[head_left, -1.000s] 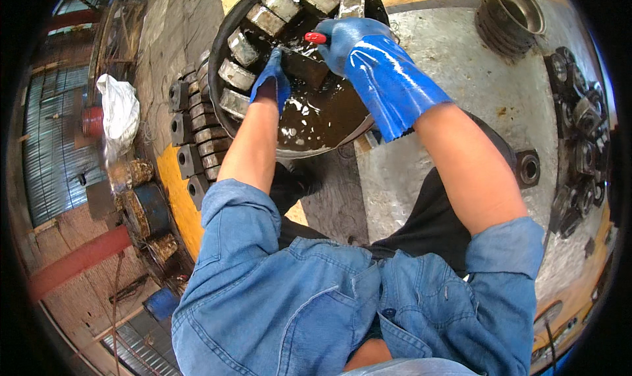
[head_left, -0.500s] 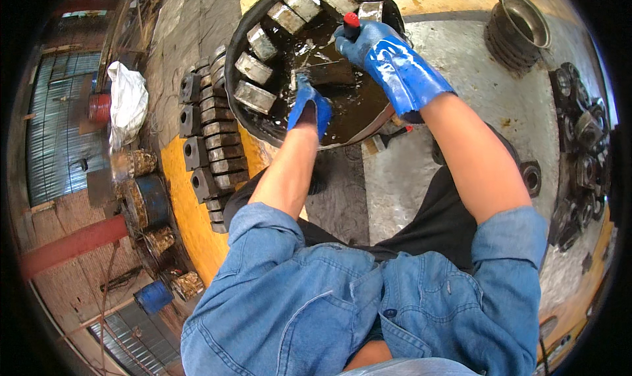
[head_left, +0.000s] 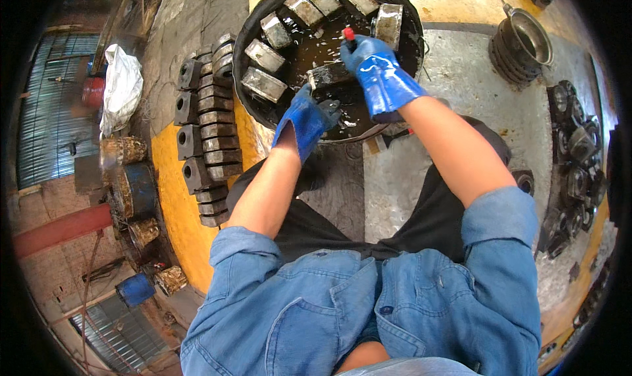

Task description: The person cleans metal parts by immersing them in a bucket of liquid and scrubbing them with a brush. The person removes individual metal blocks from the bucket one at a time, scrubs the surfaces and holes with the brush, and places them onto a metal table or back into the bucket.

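Note:
A round black basin [head_left: 247,17] of dark liquid stands in front of me, with several grey metal blocks [head_left: 264,85] along its inner rim. A darker metal block [head_left: 332,75] lies half in the liquid near the middle. My right hand [head_left: 368,53], in a wet blue glove, is closed round a red-and-black handle [head_left: 348,34] above that block; the tool's working end is hidden. My left hand [head_left: 311,116], also blue-gloved, is at the basin's near side with thumb and fingers apart. Its thumb tip is beside the dark block's left end; whether they touch, I cannot tell.
Left of the basin stand rows of dark metal blocks [head_left: 220,129], some with holes. A brush [head_left: 378,144] lies by the basin's near edge. At far right are a metal pot [head_left: 526,40] and a pile of dark metal parts [head_left: 576,165].
My left hand has drawn back toward me, and its fingers, hidden before, now show spread. My right hand keeps the handle and has shifted left over the basin. The whole view has shifted slightly.

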Demonstrator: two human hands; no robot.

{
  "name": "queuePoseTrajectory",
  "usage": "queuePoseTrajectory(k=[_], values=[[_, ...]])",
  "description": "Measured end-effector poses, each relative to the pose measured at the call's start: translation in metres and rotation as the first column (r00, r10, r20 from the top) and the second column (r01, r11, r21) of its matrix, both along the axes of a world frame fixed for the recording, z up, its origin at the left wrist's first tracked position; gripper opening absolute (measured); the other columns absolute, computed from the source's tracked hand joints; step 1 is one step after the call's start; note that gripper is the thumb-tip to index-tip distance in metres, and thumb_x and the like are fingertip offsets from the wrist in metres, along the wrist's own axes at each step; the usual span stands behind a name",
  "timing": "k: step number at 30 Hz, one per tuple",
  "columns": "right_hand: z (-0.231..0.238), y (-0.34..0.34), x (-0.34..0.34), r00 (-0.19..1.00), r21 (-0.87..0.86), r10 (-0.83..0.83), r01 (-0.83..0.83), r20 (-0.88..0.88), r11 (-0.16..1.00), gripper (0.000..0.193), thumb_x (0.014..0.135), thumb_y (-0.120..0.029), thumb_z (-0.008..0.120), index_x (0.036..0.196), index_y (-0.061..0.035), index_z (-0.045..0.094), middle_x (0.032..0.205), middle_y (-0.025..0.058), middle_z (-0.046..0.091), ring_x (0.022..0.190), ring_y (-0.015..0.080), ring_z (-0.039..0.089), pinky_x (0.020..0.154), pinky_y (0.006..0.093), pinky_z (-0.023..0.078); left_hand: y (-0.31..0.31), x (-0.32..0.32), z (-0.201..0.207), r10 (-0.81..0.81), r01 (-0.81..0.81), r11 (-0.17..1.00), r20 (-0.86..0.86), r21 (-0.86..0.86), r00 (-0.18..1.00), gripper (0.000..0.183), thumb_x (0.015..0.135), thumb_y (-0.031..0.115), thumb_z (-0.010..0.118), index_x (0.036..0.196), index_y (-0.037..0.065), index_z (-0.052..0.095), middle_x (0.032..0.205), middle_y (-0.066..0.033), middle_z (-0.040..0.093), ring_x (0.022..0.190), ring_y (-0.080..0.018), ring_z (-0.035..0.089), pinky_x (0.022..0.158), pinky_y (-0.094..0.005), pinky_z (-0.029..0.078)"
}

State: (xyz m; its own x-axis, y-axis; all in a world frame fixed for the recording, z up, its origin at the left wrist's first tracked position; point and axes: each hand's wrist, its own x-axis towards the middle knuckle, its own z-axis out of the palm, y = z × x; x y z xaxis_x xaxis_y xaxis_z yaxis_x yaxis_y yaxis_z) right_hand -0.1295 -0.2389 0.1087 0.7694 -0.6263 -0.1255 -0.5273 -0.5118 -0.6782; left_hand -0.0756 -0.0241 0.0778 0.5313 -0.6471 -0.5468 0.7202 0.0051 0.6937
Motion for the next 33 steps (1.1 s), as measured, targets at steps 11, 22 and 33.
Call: queuePoseTrajectory(k=[11,22,33], values=[[-0.002,0.087,0.034,0.947,-0.018,0.32,-0.319,0.043,0.947,0.034,0.093,-0.039,0.067,0.119,-0.0206,0.076,0.109,0.0139,0.078,0.102,0.0362,0.075,0.089,0.0463,0.06,0.04,0.046,-0.005,0.046,-0.056,0.997,0.177,0.049,0.983,0.041,0.108,0.037,0.056,0.129,0.002,0.06,0.121,-0.0218,0.069,0.108,-0.0232,0.067,0.093,-0.0352,0.056],[-0.014,0.043,0.022,0.985,0.013,-0.028,0.027,0.169,1.0,0.046,0.092,-0.052,0.075,0.104,-0.008,0.08,0.089,0.019,0.078,0.085,0.0372,0.077,0.08,0.0445,0.061,0.014,0.06,0.018,0.44,-0.39,0.88,-0.158,0.269,0.884,0.069,0.109,0.049,0.052,0.158,0.005,0.033,0.158,-0.0245,0.047,0.137,-0.0436,0.054,0.112,-0.0675,0.041],[-0.029,-0.042,-0.04,0.986,0.091,-0.164,0.163,0.006,0.982,0.047,0.093,-0.054,0.07,0.111,-0.0123,0.079,0.107,0.0187,0.078,0.104,0.0397,0.074,0.095,0.0469,0.059,-0.018,0.041,0.039,-0.19,-0.216,0.866,0.696,0.451,0.692,0.086,0.096,0.054,0.076,0.153,-0.004,0.05,0.15,-0.0219,0.059,0.134,-0.0354,0.059,0.114,-0.0434,0.047]])
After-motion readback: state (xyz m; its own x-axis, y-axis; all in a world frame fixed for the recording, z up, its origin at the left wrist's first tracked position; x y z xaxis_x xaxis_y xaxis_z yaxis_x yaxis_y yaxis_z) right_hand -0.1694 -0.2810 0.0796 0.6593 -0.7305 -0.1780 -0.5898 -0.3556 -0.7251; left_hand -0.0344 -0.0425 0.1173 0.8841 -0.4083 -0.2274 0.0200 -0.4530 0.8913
